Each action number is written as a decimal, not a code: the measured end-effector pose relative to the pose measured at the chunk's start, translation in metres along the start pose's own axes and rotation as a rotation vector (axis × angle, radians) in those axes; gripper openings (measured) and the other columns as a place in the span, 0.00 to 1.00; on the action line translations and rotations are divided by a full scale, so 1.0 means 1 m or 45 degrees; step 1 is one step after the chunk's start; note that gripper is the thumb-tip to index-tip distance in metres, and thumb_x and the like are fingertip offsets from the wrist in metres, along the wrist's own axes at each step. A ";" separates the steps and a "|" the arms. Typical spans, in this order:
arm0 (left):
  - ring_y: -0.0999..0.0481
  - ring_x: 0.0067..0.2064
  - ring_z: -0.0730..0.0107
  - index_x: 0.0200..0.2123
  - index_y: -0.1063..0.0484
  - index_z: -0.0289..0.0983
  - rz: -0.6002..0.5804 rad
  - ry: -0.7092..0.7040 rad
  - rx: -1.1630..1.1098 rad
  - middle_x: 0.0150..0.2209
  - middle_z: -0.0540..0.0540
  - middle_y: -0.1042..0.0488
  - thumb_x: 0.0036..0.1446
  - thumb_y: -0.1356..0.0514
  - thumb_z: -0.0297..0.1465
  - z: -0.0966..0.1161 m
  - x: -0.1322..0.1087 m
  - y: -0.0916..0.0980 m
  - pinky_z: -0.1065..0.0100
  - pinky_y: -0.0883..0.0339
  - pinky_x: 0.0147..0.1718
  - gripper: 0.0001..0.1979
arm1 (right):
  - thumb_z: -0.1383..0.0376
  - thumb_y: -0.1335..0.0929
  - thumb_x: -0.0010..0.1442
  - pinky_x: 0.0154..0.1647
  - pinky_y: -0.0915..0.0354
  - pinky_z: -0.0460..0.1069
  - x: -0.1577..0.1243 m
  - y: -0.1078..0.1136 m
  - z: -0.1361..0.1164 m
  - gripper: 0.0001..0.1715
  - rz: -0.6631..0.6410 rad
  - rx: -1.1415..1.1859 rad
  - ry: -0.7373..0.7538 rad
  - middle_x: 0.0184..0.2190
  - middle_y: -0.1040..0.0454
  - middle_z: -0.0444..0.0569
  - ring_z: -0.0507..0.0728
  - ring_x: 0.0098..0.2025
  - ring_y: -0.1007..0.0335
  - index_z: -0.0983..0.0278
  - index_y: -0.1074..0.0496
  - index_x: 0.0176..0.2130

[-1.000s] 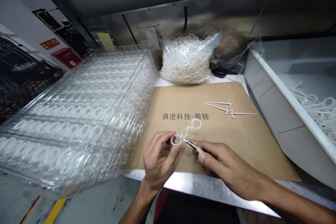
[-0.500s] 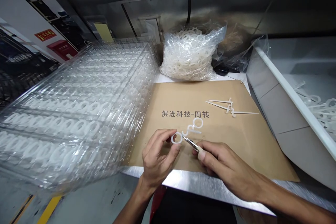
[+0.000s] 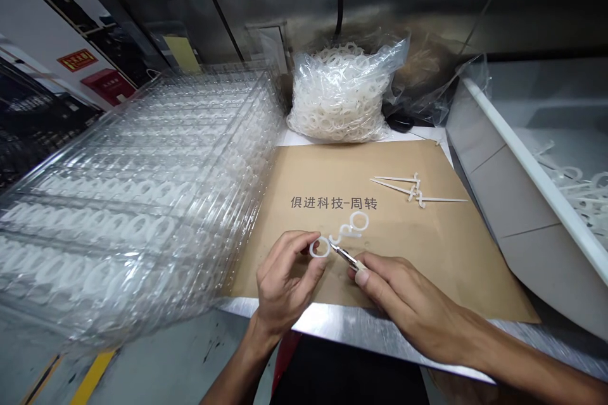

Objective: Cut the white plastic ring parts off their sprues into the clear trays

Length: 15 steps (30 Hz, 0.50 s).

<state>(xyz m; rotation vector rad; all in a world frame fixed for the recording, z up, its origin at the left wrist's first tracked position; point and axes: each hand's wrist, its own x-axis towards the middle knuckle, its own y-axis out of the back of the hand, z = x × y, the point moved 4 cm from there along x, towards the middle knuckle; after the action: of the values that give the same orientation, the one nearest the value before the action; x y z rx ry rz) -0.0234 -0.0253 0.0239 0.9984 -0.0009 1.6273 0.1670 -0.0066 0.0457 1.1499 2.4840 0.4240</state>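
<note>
Between the thumb and fingers of my left hand [image 3: 286, 278] is a white plastic ring [image 3: 320, 247], held above the cardboard. My right hand [image 3: 396, 285] is closed around a pair of small nippers [image 3: 346, 255], whose metal tips meet the white plastic strip just right of that ring. The curved strip, or sprue [image 3: 342, 232], stretches up and to the right towards a second white ring [image 3: 359, 221]. Whether the strip is still joined to the held ring is too small to tell. Several thin white sprue pieces [image 3: 444, 200] lie on the cardboard farther back.
Stacked clear trays [image 3: 237, 133] with rows of white rings stand on the left. A clear bag [image 3: 337, 101] full of white rings is behind the cardboard sheet [image 3: 456, 266]. At the right, a grey bin [image 3: 527, 145] contains loose white pieces. The metal table edge [image 3: 342, 323] runs in front.
The sprue and far ring have tilted slightly beside the nipper tips. Both hands keep nearly the same place and grip. The whole view has shifted a little.
</note>
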 end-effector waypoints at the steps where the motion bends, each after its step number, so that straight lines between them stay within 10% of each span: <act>1: 0.24 0.40 0.70 0.49 0.27 0.35 -0.006 0.000 0.000 0.40 0.45 0.25 0.59 0.36 0.23 0.000 0.000 0.000 0.71 0.27 0.39 0.14 | 0.58 0.44 0.73 0.40 0.39 0.51 0.000 0.000 0.000 0.19 0.002 -0.020 -0.001 0.31 0.28 0.46 0.56 0.35 0.32 0.61 0.37 0.33; 15: 0.24 0.38 0.67 0.47 0.26 0.37 0.036 0.135 -0.098 0.37 0.45 0.25 0.59 0.34 0.27 -0.007 -0.001 -0.001 0.68 0.29 0.37 0.12 | 0.53 0.44 0.74 0.29 0.46 0.48 0.008 -0.006 0.017 0.25 -0.060 0.088 -0.070 0.25 0.37 0.41 0.51 0.27 0.42 0.62 0.41 0.29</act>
<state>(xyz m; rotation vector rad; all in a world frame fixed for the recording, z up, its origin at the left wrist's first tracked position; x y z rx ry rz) -0.0269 -0.0226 0.0179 0.8563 -0.0059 1.6919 0.1658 -0.0025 0.0263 1.1110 2.4899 0.2917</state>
